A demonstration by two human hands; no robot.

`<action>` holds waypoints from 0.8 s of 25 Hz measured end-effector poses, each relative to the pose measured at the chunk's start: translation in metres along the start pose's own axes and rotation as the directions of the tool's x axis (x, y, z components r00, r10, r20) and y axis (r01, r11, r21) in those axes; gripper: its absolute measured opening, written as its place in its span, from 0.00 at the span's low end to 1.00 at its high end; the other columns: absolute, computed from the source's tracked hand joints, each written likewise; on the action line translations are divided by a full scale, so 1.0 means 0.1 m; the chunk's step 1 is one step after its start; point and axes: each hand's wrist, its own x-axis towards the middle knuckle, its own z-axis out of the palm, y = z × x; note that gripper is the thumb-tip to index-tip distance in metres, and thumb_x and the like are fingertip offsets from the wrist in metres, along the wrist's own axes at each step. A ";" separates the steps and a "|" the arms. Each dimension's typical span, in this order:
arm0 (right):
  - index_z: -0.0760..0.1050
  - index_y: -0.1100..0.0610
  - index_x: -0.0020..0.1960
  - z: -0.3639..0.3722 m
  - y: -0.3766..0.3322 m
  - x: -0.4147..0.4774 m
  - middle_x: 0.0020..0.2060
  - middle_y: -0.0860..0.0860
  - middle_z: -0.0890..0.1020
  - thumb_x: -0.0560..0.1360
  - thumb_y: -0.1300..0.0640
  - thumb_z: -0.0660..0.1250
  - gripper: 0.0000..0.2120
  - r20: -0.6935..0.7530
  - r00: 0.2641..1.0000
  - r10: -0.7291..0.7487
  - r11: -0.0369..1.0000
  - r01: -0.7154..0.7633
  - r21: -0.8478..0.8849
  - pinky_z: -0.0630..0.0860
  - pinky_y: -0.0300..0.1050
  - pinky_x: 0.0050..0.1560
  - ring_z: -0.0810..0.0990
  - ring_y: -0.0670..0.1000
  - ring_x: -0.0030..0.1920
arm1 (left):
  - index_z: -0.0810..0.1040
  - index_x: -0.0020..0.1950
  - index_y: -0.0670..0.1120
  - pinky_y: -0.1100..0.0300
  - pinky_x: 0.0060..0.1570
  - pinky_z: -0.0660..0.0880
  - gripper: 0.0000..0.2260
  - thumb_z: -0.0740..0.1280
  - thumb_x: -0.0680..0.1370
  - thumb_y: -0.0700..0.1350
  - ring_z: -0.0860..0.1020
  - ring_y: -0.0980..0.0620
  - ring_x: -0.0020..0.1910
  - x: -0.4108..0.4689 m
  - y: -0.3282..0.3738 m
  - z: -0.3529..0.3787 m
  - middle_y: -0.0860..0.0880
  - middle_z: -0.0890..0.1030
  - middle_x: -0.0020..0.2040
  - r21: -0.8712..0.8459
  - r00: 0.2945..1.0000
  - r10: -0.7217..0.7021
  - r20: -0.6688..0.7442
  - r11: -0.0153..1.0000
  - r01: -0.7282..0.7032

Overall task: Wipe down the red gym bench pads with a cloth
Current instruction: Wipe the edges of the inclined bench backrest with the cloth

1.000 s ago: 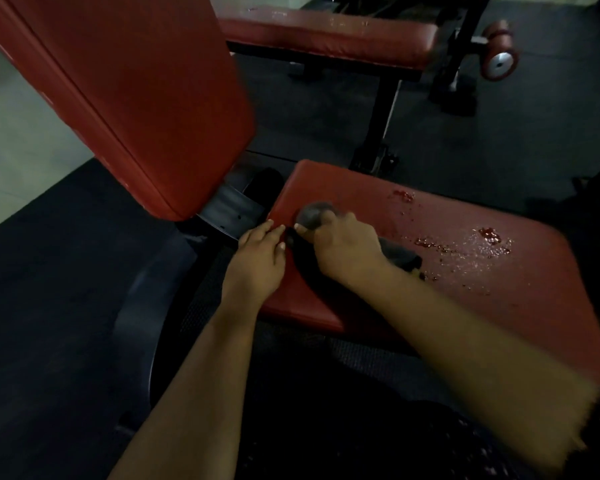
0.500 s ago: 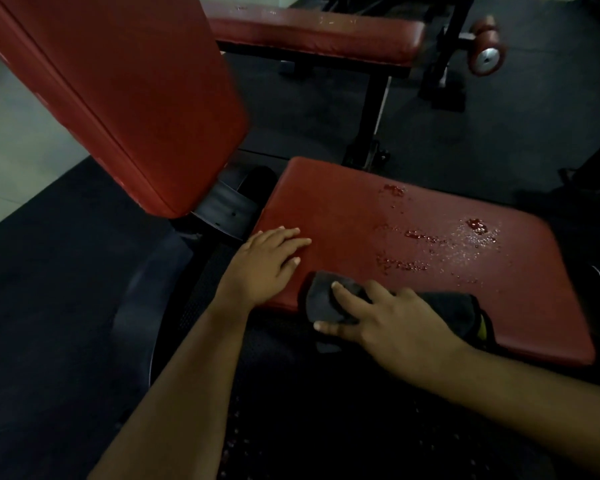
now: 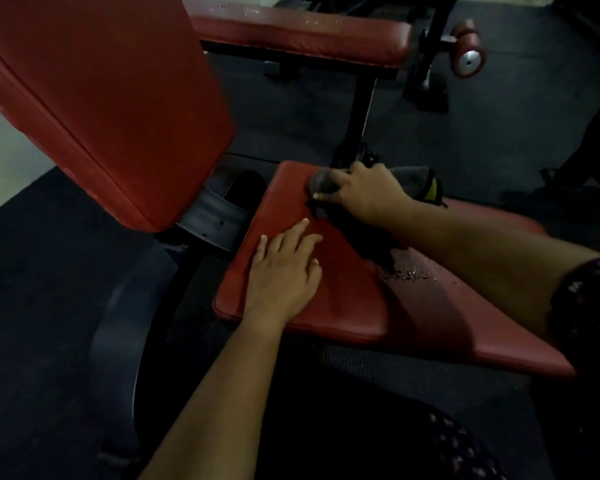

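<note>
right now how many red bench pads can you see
3: the tilted back pad at left, the seat pad under the cloth, and the long pad farther back. The red rollers at upper right are not counted; more may lie out of frame.

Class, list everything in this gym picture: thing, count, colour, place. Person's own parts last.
Red padded vinyl seat pad: one, red, centre, under both hands.
Tilted red padded backrest: one, red, upper left.
Second flat red bench pad: one, red, top, behind.
Red foam rollers with metal end cap: two, red, top right.
Bunched dark grey cloth: one, grey with yellow-green patch, seat pad's far edge.
Wet specks: one patch, glinting, seat pad, by right forearm.
Black metal frame post: one, black, beyond seat pad.
Left hand: one, flat on seat pad.
Right hand: one, gripping the cloth.
</note>
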 end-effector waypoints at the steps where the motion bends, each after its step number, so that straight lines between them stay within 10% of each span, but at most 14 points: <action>1: 0.53 0.33 0.74 0.04 0.05 0.13 0.67 0.52 0.67 0.83 0.50 0.50 0.22 0.016 0.999 0.044 0.999 -0.045 0.014 0.70 0.51 0.41 0.71 0.59 0.58 | 0.65 0.74 0.57 0.47 0.76 0.48 0.20 0.56 0.81 0.53 0.58 0.52 0.75 0.02 0.01 0.02 0.55 0.57 0.78 0.009 1.000 0.004 0.025 1.000 -0.004; 11: 0.65 0.45 0.73 0.34 0.31 0.60 0.66 0.53 0.71 0.80 0.50 0.60 0.22 0.319 0.844 0.432 0.779 -0.527 0.339 0.72 0.59 0.57 0.72 0.60 0.63 | 0.66 0.73 0.59 0.48 0.77 0.47 0.21 0.56 0.80 0.57 0.56 0.53 0.76 0.09 -0.04 0.04 0.57 0.63 0.76 -0.016 1.000 0.001 0.014 1.000 -0.001; 20: 0.64 0.39 0.72 -0.20 -0.26 -0.75 0.68 0.51 0.69 0.79 0.47 0.58 0.22 0.250 0.954 0.167 0.867 -0.263 0.423 0.75 0.51 0.52 0.75 0.58 0.59 | 0.73 0.70 0.54 0.49 0.72 0.59 0.17 0.58 0.81 0.47 0.64 0.50 0.73 0.10 -0.06 0.02 0.53 0.70 0.72 -0.034 0.999 0.028 -0.038 0.999 -0.029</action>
